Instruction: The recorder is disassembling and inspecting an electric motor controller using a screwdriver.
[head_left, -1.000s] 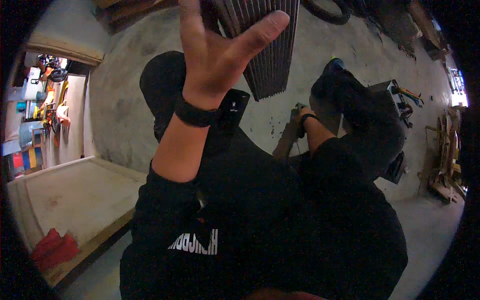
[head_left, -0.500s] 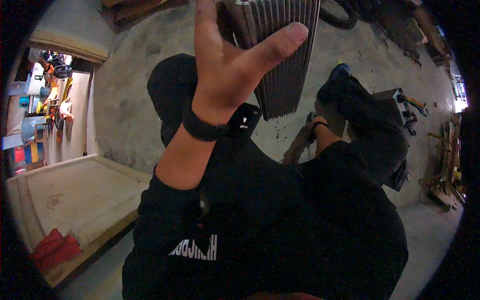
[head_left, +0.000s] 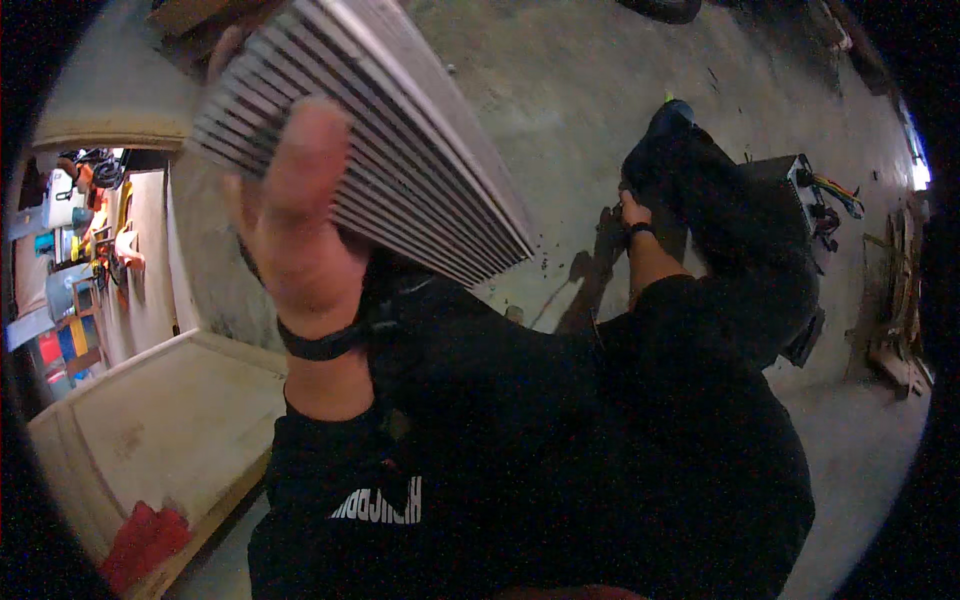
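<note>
Within the grasp of the left hand (head_left: 303,262) sits a finned metal block (head_left: 390,165), probably heavy, stiff, best held by its smooth sides, though I cannot tell whether the right hand (head_left: 635,210) grips anything.

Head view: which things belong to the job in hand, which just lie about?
In hand:
Grey finned metal block, held by left hand
Right hand: its hold is unclear

Apparently lying about:
Crumpled red cloth
Dark box with multicoloured wires, untouched; link unclear
</note>
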